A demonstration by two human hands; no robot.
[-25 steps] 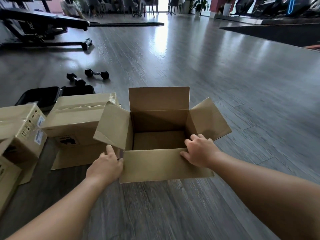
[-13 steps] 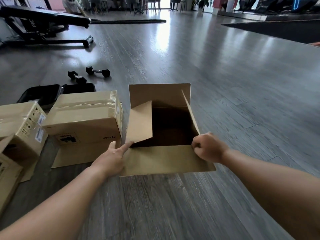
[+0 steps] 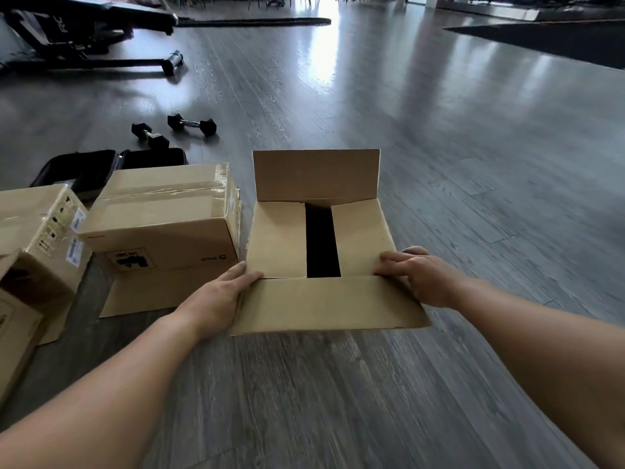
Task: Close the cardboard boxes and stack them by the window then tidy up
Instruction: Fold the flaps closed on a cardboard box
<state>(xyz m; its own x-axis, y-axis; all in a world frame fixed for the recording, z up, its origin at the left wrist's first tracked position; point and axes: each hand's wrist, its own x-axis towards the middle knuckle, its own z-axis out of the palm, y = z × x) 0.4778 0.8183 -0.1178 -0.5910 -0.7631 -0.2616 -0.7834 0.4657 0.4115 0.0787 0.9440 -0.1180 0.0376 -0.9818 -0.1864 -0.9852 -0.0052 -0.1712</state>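
A plain cardboard box [image 3: 324,299] sits on the grey floor in front of me. Its two side flaps lie folded flat over the opening with a dark gap between them. The far flap stands upright and the near flap hangs outward toward me. My left hand [image 3: 220,292] presses with straight fingers on the near corner of the left flap. My right hand [image 3: 419,272] lies flat on the near corner of the right flap. A taped box [image 3: 162,225] stands just left of it, and another labelled box [image 3: 40,238] farther left.
Two black dumbbells [image 3: 176,128] lie on the floor behind the boxes, beside an open black case [image 3: 101,164]. A black exercise bench [image 3: 84,38] stands at the far left. A loose cardboard flap [image 3: 13,319] shows at the left edge. Bare floor stretches to the right.
Both side flaps swung inward from spread open to flat over the box. My hands moved from the near rim onto the flaps' near corners, and my right hand went from curled to flat.
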